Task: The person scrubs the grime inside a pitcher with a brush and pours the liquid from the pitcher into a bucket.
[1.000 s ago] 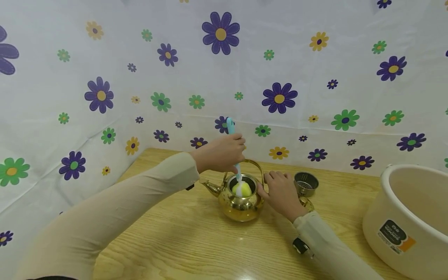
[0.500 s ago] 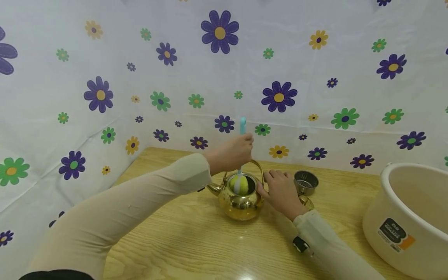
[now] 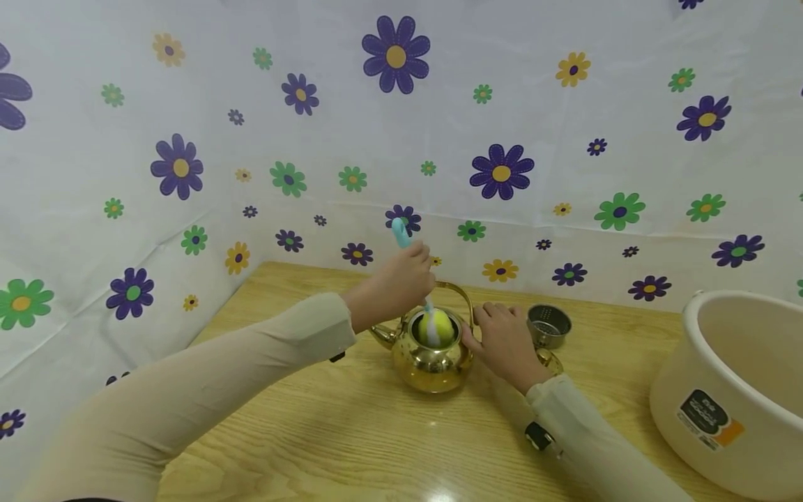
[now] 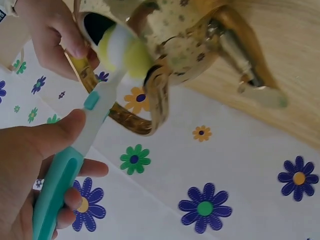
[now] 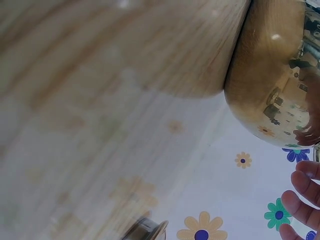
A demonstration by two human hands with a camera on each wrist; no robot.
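Observation:
My left hand (image 3: 394, 284) grips the turquoise and white handle of a sponge brush (image 4: 59, 187). Its yellow and white sponge head (image 3: 441, 326) sits in the round mouth of a shiny gold kettle (image 3: 433, 373). The brush leans, its top end toward the left. In the left wrist view the thumb lies along the handle, with fingers curled beneath. My right hand (image 3: 507, 345) holds the kettle at its right side, thumb by the rim and fingers around the foot of the hoop handle (image 4: 132, 120). The right wrist view shows the kettle's side (image 5: 265, 75) and these fingertips (image 5: 300, 205).
A metal strainer basket (image 3: 548, 328) and a gold lid (image 3: 551, 361) stand just right of my right hand. A large cream bucket (image 3: 702, 362) takes up the right side of the wooden table (image 3: 326, 432). A flower-printed cloth (image 3: 389, 125) hangs behind.
My left hand swings the brush's top end to the right, then back left and slightly lower. The sponge head shifts inside the kettle's mouth. My right hand and the kettle stay almost still.

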